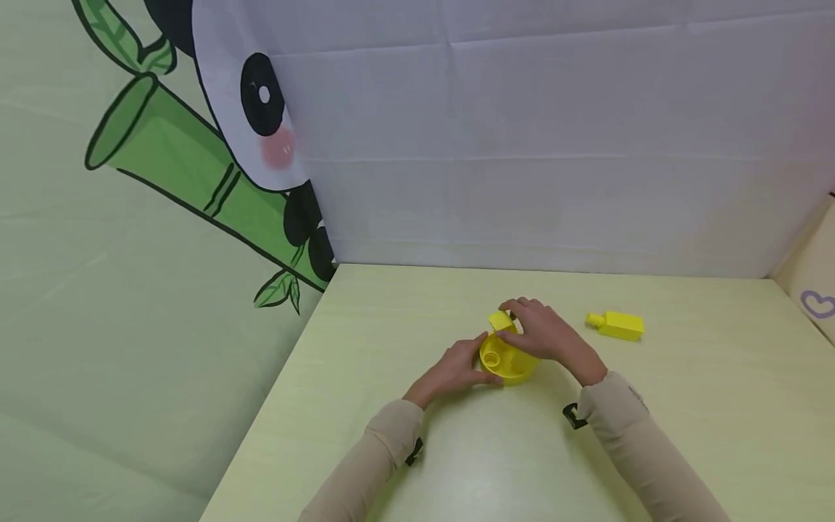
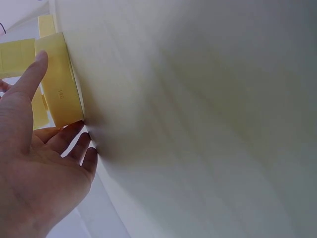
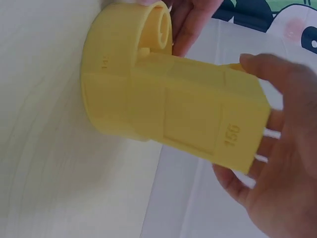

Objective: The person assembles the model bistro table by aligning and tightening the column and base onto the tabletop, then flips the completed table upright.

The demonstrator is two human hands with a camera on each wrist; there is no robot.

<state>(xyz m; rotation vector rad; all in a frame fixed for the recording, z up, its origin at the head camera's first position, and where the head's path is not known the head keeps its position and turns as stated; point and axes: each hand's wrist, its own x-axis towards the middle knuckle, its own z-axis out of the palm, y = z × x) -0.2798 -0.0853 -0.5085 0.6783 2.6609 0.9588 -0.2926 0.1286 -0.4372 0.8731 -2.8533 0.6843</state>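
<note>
A round yellow holder (image 1: 510,375) with a small ring-shaped socket inside stands on the table. My left hand (image 1: 457,366) grips its side, with the thumb on the near wall and the fingers around the far side; in the left wrist view, the holder's wall (image 2: 62,89) has a raised number. My right hand (image 1: 546,330) holds a yellow square bottle-shaped block (image 3: 198,109) near its top end. This block rises from the holder's far part, its lower end hidden by the holder's wall in the right wrist view.
Another yellow square bottle (image 1: 620,325) with a narrow neck lies on its side to the right, neck pointing left. The pale table (image 1: 704,406) meets a white cloth (image 1: 554,145) at the back. A green cloth with a panda and bamboo print (image 1: 169,159) hangs at left.
</note>
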